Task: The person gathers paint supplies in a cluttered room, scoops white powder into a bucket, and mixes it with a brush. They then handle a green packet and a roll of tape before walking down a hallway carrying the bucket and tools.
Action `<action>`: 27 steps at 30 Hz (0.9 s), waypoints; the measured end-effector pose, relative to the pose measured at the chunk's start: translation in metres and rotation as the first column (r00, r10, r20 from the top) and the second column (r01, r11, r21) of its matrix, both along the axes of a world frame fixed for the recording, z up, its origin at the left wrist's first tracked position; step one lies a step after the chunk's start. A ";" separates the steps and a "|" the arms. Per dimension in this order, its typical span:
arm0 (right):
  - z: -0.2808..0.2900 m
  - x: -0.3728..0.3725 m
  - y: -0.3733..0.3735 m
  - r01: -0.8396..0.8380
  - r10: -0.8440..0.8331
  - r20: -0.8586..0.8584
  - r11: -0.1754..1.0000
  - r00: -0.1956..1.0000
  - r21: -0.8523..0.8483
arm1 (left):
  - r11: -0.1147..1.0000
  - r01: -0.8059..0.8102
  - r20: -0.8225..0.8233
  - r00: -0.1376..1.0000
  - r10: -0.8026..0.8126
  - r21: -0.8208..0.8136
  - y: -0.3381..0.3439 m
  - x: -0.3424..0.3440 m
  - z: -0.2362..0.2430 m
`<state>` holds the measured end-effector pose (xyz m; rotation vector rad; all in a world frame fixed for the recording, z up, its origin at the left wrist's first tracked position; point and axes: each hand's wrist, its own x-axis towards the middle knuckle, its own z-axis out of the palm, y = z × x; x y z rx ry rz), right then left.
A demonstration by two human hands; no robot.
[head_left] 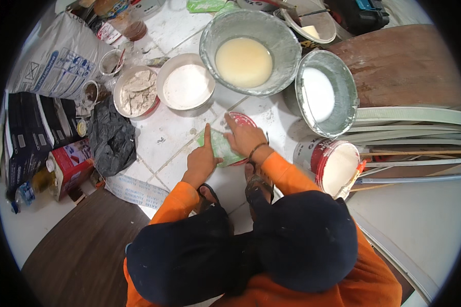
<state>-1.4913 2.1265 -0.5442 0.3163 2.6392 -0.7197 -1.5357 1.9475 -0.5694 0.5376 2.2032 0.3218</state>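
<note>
One red lid (249,121) lies on the floor between the person's hands, with one green sheet (222,147) partly over it. Beyond the lid stand two grey basins (286,53), the larger holding pale yellowish liquid, the other, to the lid's right, something white. Two shallow white bowls (161,88) sit beyond and left of the lid, one with white contents, one with lumpy greyish material. One red-and-white bucket (316,153) is right of the lid, one black plastic bag (109,138) well left.

The floor (156,135) is white tile, spotted and dusty; pale strips (410,122) lie far right of the lid.

The left hand (200,162), just left of the lid, points its index finger forward; whether its curled fingers grip anything, I cannot tell. The right hand (246,139) is over the lid, index finger and thumb spread wide.
</note>
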 end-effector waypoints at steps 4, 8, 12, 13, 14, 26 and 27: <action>-0.001 -0.002 -0.002 -0.022 0.021 0.073 1.000 0.997 0.010 | 1.000 -0.010 -0.012 1.000 0.010 0.026 -0.001 0.001 -0.001; -0.003 -0.004 -0.004 0.049 -0.049 -0.080 0.999 0.996 0.002 | 1.000 0.003 -0.036 0.999 -0.002 0.010 -0.001 0.002 -0.002; 0.000 -0.007 -0.003 0.008 0.002 0.210 0.999 0.978 -0.045 | 1.000 -0.008 -0.022 1.000 0.009 0.011 0.000 0.002 0.001; 0.001 -0.007 -0.004 0.025 -0.022 0.106 0.999 0.994 -0.028 | 1.000 0.001 -0.010 1.000 -0.001 0.008 0.000 0.002 0.001; 0.003 -0.008 -0.003 0.026 -0.025 0.068 1.000 0.997 -0.017 | 1.000 0.001 -0.016 1.000 0.000 0.016 0.000 0.001 0.002; -0.001 0.003 -0.003 -0.051 0.053 0.138 0.998 0.989 -0.022 | 0.993 -0.024 -0.041 0.999 0.028 0.113 -0.004 0.004 -0.003; -0.001 0.004 -0.002 -0.044 0.046 0.107 0.999 0.993 -0.023 | 0.993 -0.016 -0.055 0.998 0.022 0.115 -0.004 0.004 -0.003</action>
